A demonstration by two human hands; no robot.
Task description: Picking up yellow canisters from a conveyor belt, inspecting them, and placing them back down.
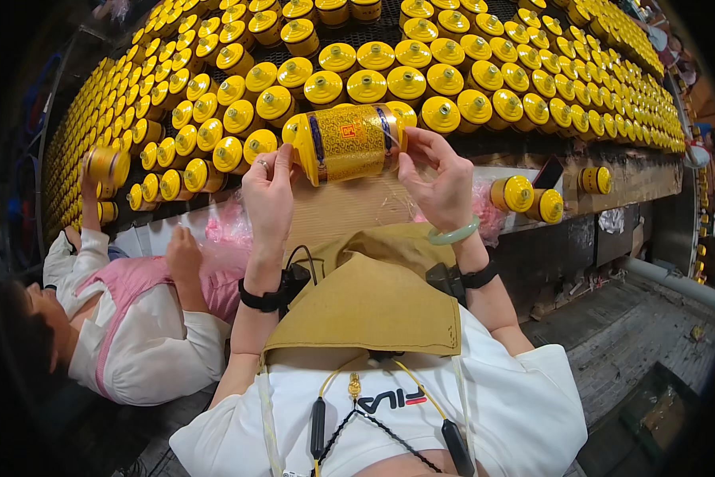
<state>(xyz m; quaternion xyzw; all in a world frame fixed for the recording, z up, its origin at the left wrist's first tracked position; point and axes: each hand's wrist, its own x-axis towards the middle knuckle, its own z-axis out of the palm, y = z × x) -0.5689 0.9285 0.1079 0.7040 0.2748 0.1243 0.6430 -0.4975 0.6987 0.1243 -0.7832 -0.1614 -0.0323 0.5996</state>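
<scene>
Lying on its side between my hands is a yellow canister (351,141) with a shiny gold patterned wrap and a dark blue band near each end. My left hand (267,187) is closed on its left end, fingers and thumb at the rim. My right hand (441,179), with a pale green bangle on the wrist, pinches its right end. The canister is held above a brown cardboard sheet (333,208), just in front of many upright yellow canisters (367,86) with small metal studs on top.
Pink crumpled plastic (230,225) lies left of the cardboard. To the right are several tilted canisters (518,193) and a dark phone-like object (549,172). At my left, a co-worker in a pink apron (147,294) holds up another canister (108,166). A grey pipe (679,285) runs at far right.
</scene>
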